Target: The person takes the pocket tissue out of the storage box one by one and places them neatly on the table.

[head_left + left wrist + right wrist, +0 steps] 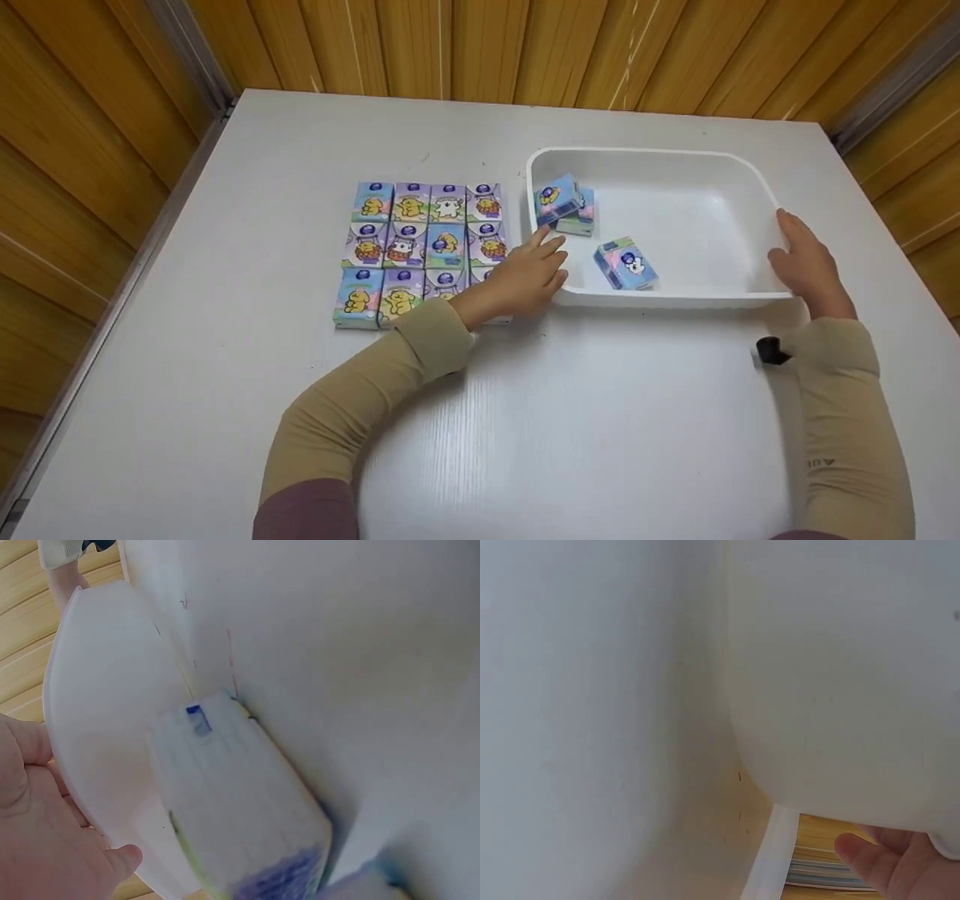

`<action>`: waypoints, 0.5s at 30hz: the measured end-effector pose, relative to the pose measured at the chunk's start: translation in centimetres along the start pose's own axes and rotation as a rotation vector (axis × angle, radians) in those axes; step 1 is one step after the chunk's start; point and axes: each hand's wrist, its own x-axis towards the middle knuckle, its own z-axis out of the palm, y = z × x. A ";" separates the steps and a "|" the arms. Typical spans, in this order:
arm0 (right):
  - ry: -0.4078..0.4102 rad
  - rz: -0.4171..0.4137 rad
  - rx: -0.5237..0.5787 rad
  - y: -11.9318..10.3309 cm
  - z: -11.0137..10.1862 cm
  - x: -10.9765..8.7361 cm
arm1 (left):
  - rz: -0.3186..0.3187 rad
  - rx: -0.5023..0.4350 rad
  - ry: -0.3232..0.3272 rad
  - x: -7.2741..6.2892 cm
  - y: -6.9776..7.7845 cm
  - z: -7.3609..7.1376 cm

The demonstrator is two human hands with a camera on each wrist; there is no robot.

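Note:
A white plastic tray (660, 295) lies on the table between both hands. At its near left corner my left hand (529, 274) grips the rim, fingers over the edge and thumb on the other side. My right hand (810, 262) holds the right end, its thumb (862, 855) showing beside the wall. Inside the tray, one tissue pack (559, 195) with a cartoon print leans on another pack (581, 214); a third pack (628, 264) lies apart. Several like packs (405, 244) form neat rows left of the tray, partly hidden by my left hand and forearm.
The white table (187, 337) carries everything. Wooden panels (487, 52) stand behind it and at both sides. A small black object (771, 351) shows by the right sleeve cuff. The left wrist view shows a pack (240, 795) close beside the tray wall (112, 727).

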 end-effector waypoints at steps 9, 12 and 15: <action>-0.004 0.011 0.006 0.1 0.3 -0.2 | -0.015 -0.017 -0.006 -0.1 0.0 0.1; -0.001 0.017 0.009 0.2 0.2 -0.3 | -0.006 -0.017 -0.003 0.1 0.1 0.2; 0.005 0.023 -0.003 0.4 0.1 -0.4 | 0.001 -0.021 -0.003 0.2 0.2 0.2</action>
